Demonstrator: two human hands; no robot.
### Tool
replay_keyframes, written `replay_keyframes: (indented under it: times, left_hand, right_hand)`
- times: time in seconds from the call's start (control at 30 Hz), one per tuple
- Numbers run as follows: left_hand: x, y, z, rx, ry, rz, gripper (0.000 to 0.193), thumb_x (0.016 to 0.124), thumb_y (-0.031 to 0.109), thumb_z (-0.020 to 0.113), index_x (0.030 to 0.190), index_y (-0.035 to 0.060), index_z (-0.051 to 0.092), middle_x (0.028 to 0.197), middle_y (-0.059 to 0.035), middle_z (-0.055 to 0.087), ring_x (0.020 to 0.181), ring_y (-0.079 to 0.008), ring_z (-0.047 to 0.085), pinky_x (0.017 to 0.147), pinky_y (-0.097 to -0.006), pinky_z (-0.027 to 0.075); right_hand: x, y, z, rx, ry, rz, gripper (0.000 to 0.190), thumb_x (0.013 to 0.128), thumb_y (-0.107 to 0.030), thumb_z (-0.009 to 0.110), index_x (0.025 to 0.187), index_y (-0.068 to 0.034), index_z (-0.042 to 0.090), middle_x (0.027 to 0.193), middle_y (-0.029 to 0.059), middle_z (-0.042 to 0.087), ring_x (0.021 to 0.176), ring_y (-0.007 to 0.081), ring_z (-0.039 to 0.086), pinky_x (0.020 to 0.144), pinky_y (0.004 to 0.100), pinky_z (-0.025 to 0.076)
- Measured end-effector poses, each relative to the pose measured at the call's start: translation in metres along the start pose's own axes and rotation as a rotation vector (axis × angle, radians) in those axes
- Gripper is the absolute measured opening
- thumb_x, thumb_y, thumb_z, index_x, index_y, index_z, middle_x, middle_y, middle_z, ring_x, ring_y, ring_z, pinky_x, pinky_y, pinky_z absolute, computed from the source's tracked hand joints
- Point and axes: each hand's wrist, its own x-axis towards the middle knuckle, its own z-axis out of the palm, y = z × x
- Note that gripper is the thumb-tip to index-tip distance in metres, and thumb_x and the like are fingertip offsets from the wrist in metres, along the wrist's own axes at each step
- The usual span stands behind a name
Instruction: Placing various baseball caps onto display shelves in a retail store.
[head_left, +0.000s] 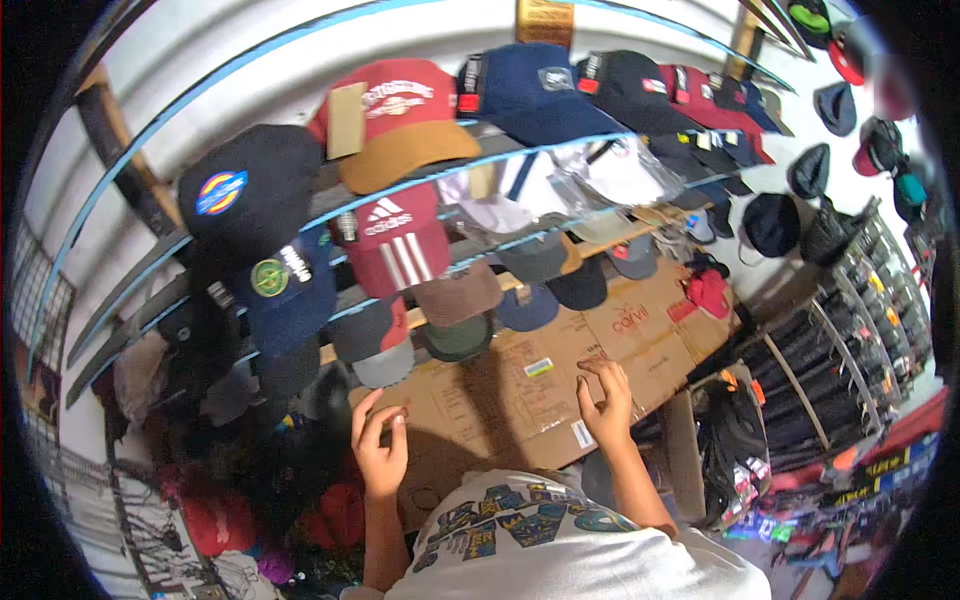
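My left hand is raised with its fingers apart and bent, holding nothing, over the flattened cardboard. Over the right part of that cardboard, my right hand is also empty, its thumb and fingers curved apart. Above the hands, caps stand in rows on a rack. The nearest to my left hand is a cap with a grey brim. A dark green cap and a blue cap sit between the hands, further up. Higher are a maroon Adidas cap and a red cap with a tan brim.
Blue-edged rack shelves cross the view. At the right stand an open cardboard box with black goods and racks of dark hanging items. More caps hang on the right wall. Red bags or caps lie at the lower left.
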Motion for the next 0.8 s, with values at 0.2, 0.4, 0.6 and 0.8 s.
replay_keyframes:
  times: [0.2,0.4,0.6,0.8]
  left_hand:
    - [0.008,0.019,0.063,-0.041,-0.058,0.066,0.01,0.096,0.001,0.071,0.104,0.0,0.076,0.137,-0.0186,0.068,0.126,-0.0375,0.065,0.109,-0.047,0.051]
    - [0.013,0.053,0.141,-0.123,-0.197,0.083,0.009,0.097,0.002,0.071,0.104,-0.0014,0.076,0.137,-0.0188,0.067,0.127,-0.0369,0.066,0.109,-0.0458,0.051]
    - [0.022,0.085,0.22,-0.187,-0.268,0.081,0.009,0.099,0.003,0.071,0.104,-0.001,0.077,0.137,-0.0169,0.067,0.124,-0.0338,0.068,0.104,-0.0451,0.055]
    - [0.026,0.102,0.305,-0.139,-0.361,0.061,0.013,0.102,0.009,0.07,0.105,0.0,0.078,0.137,-0.0157,0.068,0.123,-0.0333,0.067,0.104,-0.0443,0.055]
  right_hand:
    - [-0.01,0.042,-0.029,0.05,0.051,0.114,0.022,0.086,0.001,0.075,0.108,-0.002,0.073,0.106,0.016,0.073,0.103,0.0367,0.07,0.092,0.044,0.054]
    - [-0.018,0.091,-0.056,0.145,0.012,0.308,0.022,0.091,0.0,0.073,0.113,-0.001,0.073,0.102,0.0178,0.074,0.097,0.0324,0.074,0.089,0.0405,0.057]
    - [0.007,0.163,-0.082,0.136,0.058,0.427,0.017,0.096,-0.004,0.072,0.112,0.0,0.074,0.1,0.0156,0.075,0.093,0.0275,0.075,0.087,0.0381,0.057]
    - [0.02,0.275,-0.1,0.205,0.163,0.715,0.015,0.102,-0.01,0.069,0.109,0.002,0.075,0.091,0.0122,0.077,0.087,0.0181,0.074,0.084,0.0354,0.057]
